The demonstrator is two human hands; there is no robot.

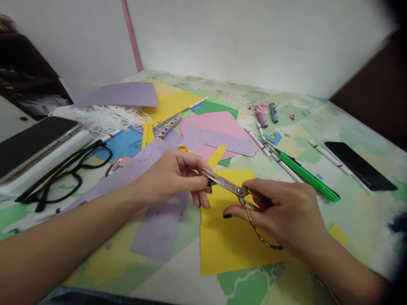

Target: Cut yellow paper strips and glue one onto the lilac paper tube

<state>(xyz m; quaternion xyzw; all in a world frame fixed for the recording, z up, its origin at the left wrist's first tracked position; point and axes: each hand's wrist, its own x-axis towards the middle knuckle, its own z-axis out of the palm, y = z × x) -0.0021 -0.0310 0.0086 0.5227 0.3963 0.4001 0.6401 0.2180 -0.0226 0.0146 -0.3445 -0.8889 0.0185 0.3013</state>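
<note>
My right hand (282,212) grips a pair of scissors (228,185) by its handles, with the blades pointing left. At the blade tips, my left hand (178,173) pinches a yellow paper strip (217,156), its free end sticking up above the blades. The fingers and blades partly hide where the strip is held. Beneath the scissors lies a yellow sheet (229,245). Purple paper (159,233) is under and beside my left forearm.
Black glasses (71,173) and white string (101,118) lie left. A green box cutter (308,176), white sticks (257,142) and a phone (359,165) are right. Pink paper (210,120) and small rolled paper tubes (261,115) sit farther back.
</note>
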